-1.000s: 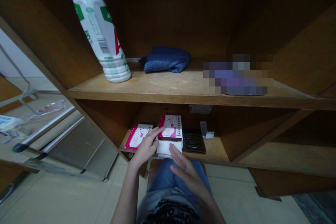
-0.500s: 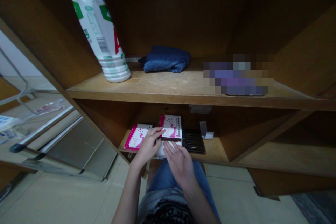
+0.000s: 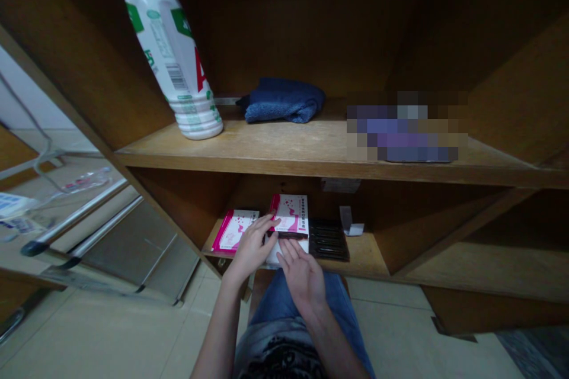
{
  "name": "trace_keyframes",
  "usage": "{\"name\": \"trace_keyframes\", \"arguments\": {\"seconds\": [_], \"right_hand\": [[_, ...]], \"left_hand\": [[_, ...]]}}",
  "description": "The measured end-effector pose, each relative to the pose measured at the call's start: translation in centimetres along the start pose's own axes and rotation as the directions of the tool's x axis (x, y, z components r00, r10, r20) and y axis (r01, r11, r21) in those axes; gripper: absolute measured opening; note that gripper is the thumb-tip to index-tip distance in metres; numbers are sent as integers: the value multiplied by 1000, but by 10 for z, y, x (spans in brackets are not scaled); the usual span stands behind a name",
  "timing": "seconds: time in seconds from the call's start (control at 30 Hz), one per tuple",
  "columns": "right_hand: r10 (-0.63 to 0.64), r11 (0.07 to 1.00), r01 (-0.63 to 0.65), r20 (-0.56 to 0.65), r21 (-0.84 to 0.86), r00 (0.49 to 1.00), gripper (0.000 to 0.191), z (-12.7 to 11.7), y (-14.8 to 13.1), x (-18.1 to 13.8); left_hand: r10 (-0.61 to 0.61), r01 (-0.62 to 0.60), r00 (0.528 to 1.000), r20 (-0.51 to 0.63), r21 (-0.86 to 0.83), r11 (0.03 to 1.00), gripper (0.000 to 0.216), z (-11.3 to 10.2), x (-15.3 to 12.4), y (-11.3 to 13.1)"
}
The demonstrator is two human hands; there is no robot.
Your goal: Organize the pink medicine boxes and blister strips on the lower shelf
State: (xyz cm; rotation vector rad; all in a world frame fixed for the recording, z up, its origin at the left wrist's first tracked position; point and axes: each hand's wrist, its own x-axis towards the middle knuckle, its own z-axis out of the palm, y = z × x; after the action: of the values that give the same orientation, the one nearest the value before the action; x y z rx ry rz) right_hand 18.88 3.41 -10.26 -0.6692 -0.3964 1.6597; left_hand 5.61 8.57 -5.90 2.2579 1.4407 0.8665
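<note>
My left hand (image 3: 254, 244) reaches over the lower shelf, fingers stretched out, its fingertips at the left edge of a pink and white printed packet (image 3: 291, 212). Just below that packet, my right hand (image 3: 304, 275) lies over a white flat item (image 3: 274, 253) with its fingers extended. Both hands partly cover the white item, so I cannot tell what it is. Left of my left hand lies a second pink and white packet (image 3: 233, 230). Black ribbed trays or strips (image 3: 328, 240) lie to the right of the middle packet.
On the upper shelf (image 3: 284, 145) stand a white bottle (image 3: 171, 53) and a folded blue towel (image 3: 284, 99), with a blurred-out object at right. A small white folded card (image 3: 351, 225) is beside the black trays. A metal-railed cart (image 3: 111, 225) stands at left.
My right hand has turned slightly and its fingers have shifted a little to the right over the white item. My left hand stays almost where it was. The packets have not visibly moved.
</note>
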Motion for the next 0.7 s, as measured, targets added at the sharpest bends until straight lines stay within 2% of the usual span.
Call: {"name": "trace_keyframes", "arguments": {"seconds": [0.17,0.4,0.57,0.7], "right_hand": [[24,996,-22,26,-88,999,48,-2,4,-6],[83,994,-79,-45,79,996,47,2,5,-9],[106,992,-102,-51,72,993,47,-2,5,-6],[91,990,-87,-27,110,996,39,-7,5,-3]], "left_hand": [[-80,79,996,-30,-24,997,30,3,2,4],[-103,101,994,-34,-70,992,29,5,5,4],[-127,122,991,-34,-112,986,27,2,4,4],[-145,138,989,-28,-172,975,28,2,5,2]]}}
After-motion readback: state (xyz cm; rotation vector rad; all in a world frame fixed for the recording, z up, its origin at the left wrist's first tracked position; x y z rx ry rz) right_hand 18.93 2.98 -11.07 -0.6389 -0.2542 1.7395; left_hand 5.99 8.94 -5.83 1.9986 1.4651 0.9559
